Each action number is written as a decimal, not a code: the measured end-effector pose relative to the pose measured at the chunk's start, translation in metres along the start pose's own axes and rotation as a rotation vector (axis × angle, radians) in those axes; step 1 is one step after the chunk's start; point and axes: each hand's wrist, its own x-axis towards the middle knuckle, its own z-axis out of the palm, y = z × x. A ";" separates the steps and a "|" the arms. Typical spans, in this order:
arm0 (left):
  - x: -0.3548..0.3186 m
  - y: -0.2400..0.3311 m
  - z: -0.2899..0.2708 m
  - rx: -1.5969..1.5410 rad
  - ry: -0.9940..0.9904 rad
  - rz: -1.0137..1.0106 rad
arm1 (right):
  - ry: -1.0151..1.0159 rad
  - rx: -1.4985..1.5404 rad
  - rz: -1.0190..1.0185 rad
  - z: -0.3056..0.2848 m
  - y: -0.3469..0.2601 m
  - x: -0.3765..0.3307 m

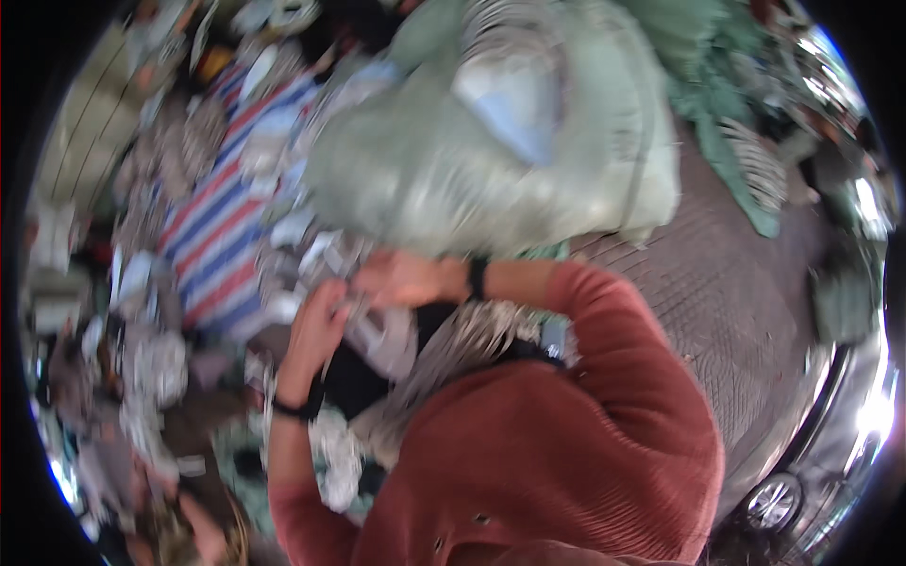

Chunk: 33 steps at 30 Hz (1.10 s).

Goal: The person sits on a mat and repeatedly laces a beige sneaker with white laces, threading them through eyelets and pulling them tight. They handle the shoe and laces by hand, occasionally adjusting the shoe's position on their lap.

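Note:
My left hand (316,328) and my right hand (404,278) are close together in front of me, fingers curled inward and blurred by motion. Between and just beyond them is a crumpled grey-white fabric piece (332,253); whether it is in my fingers is hard to make out. Under my hands, over my dark-clothed lap (354,377), lies a pale grey fabric piece (385,340). A bundle of grey-beige fabric strips (462,344) rests against my body, beside my right forearm. Each wrist has a black band.
A large, stuffed, pale green sack (425,184) stands ahead, with a stacked grey bundle (514,57) on it. To the left, grey fabric pieces lie on a striped red, white and blue sheet (222,250). Another person's arm (203,528) shows lower left. A car wheel (774,502) is lower right.

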 end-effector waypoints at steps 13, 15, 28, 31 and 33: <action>-0.003 0.005 -0.016 0.075 -0.073 0.050 | -0.207 -0.050 0.001 -0.034 -0.004 0.040; 0.000 0.003 -0.020 0.170 -0.047 0.068 | -0.253 -0.043 -0.025 -0.031 0.000 0.044; -0.052 0.009 -0.053 0.427 0.505 -0.036 | -0.523 0.111 0.168 -0.035 -0.005 0.071; -0.102 0.032 0.000 -0.906 0.145 -0.660 | -0.577 0.043 0.145 -0.032 -0.006 0.077; -0.117 0.053 0.033 -1.467 0.144 -0.951 | -0.638 0.033 0.210 -0.031 -0.008 0.081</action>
